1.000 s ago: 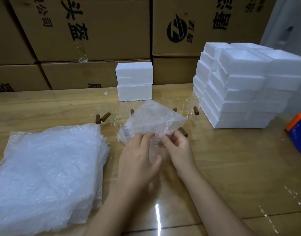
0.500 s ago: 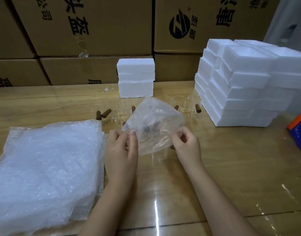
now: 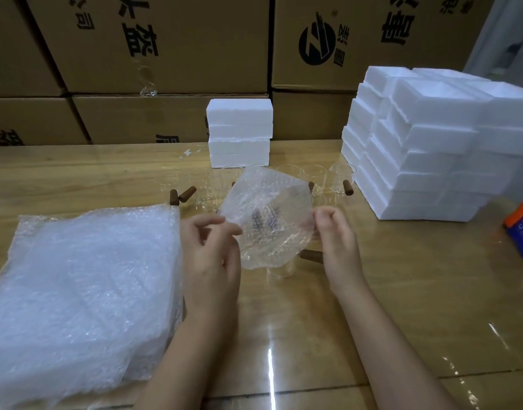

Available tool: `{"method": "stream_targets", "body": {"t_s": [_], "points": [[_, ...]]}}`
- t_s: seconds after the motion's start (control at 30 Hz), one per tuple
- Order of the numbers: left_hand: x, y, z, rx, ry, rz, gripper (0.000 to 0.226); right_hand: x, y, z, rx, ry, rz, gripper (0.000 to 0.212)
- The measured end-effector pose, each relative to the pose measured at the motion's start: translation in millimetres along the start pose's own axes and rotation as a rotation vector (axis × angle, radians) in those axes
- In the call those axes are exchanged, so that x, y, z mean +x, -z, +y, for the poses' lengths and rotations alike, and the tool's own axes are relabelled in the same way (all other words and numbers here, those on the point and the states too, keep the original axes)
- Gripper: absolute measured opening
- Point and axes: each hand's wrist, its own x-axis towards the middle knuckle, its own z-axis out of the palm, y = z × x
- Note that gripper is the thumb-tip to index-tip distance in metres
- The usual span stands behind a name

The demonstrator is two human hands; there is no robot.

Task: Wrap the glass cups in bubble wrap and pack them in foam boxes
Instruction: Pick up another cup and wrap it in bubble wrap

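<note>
Head view: the left hand (image 3: 210, 253) and right hand (image 3: 334, 235) each pinch an edge of a bubble wrap sheet (image 3: 269, 220) held up between them. A glass cup (image 3: 279, 269) with a wooden handle stands on the bench (image 3: 402, 291) just under the sheet. More glass cups (image 3: 316, 179) stand farther back. Two foam boxes (image 3: 239, 133) at the far centre are closed, so their contents are hidden. A foam box stack (image 3: 417, 149) rises on the right, and a bubble wrap pile (image 3: 82, 291) lies on the left.

Bubble wrap stack (image 3: 79, 294) lies left, foam boxes (image 3: 432, 149) right, glass cups (image 3: 313, 179) between.
</note>
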Motion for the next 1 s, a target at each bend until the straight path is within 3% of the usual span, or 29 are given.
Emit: {"method": "stream_targets", "body": {"t_s": [0.07,0.13,0.2,0.27,0.37,0.43,0.57,0.63,0.83,0.9,1.0], "points": [[0,0,0,0.067,-0.05,-0.062,0.028,6,7,2,0.065,-0.023,0.065,0.02],[1,0,1,0.124,-0.081,-0.113,0.029,10,14,8,-0.159,-0.069,0.093,0.017],[2,-2,-1,0.167,-0.1,-0.128,0.034,11,21,16,-0.545,-0.127,-0.023,0.014],[1,-4,-3,0.178,-0.103,-0.123,0.033,10,24,21,-0.779,-0.165,-0.211,0.011],[-1,-4,-5,0.137,-0.055,-0.11,0.029,8,24,22,-0.859,-0.195,-0.419,0.016],[0,-5,-5,0.101,-0.022,-0.108,0.035,9,26,23,-0.855,-0.235,-0.467,0.024],[-1,-5,-5,0.065,0.042,-0.097,0.048,12,31,26,-0.646,-0.416,-0.487,0.04],[-1,-5,-5,0.055,0.054,-0.087,0.05,14,31,25,-0.511,-0.458,-0.477,0.038],[0,-6,-6,0.065,0.065,-0.062,0.051,21,33,23,-0.274,-0.4,-0.089,0.022],[-1,-6,-7,0.069,0.069,-0.079,0.051,22,30,19,-0.092,-0.376,-0.01,0.013],[-3,-6,-7,0.067,0.074,-0.108,0.055,21,28,9,0.316,-0.395,-0.07,0.012]]}}
